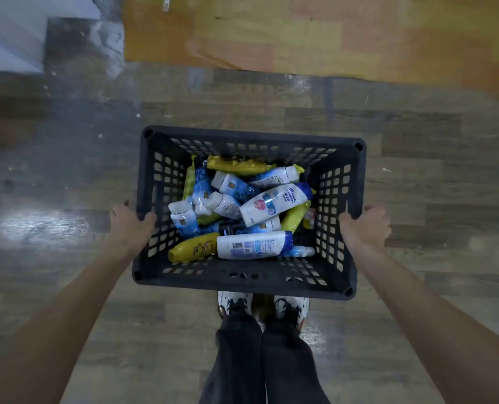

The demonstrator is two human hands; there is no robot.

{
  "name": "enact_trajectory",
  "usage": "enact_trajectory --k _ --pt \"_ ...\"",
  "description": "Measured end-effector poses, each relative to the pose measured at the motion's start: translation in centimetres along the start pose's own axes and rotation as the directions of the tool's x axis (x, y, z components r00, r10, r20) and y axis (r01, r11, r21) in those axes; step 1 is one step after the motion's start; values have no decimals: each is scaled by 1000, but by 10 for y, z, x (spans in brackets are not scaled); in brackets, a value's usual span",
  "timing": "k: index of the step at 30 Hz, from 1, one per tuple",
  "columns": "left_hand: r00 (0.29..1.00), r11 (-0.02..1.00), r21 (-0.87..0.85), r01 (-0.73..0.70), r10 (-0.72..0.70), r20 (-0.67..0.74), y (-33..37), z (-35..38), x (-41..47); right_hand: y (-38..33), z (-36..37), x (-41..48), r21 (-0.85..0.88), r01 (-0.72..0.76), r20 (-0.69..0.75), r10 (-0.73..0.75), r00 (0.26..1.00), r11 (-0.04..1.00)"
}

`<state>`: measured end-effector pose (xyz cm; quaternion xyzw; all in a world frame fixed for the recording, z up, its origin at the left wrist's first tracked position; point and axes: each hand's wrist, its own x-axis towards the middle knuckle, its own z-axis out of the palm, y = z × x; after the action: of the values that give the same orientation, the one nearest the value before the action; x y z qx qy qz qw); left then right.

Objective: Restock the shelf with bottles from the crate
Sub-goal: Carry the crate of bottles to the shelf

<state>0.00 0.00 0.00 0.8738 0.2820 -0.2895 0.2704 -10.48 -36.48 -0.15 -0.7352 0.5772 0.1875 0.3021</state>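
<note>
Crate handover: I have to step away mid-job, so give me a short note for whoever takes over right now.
Left hand: grips the crate's left rim. Right hand: grips the right rim.
Crate: held in front of the person, over the wood floor.
Bottles: white, blue and yellow, piled lying inside the crate.
Done: none visibly shelved.
Left: no shelf in view; reach it, then stock the bottles.
</note>
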Motion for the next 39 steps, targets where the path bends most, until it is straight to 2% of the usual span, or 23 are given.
enact_trajectory --k 3,6,13,19,22,24,29,34,39 --pt "998 998 -52 24 -20 63 -2 3 12 1 6 6 76 -44 2 44 999 996" --pt "994 992 -90 92 -87 63 -4 5 22 6 11 17 154 -71 16 69 997 986" --pt "995 993 -96 74 -67 77 -2 10 41 6 23 36 328 -147 62 134 989 933" --pt "994 960 -271 74 -50 94 -1 19 40 17 25 46 395 -70 168 3 986 916" --pt "985 906 -399 144 -92 146 5 21 42 20 23 51 484 -103 245 -21 969 869" --pt "975 872 -451 192 -118 187 7 19 42 20 25 51 520 -84 211 -33 977 850" --pt "976 878 -444 180 -102 193 5 19 42 19 25 47 462 -45 107 -5 994 885" --pt "980 885 -440 153 -78 185 -2 22 49 19 23 47 354 -122 191 56 980 927" --pt "985 894 -431 123 -58 162 -9 24 55 19 25 39 454 -63 140 -2 990 889"
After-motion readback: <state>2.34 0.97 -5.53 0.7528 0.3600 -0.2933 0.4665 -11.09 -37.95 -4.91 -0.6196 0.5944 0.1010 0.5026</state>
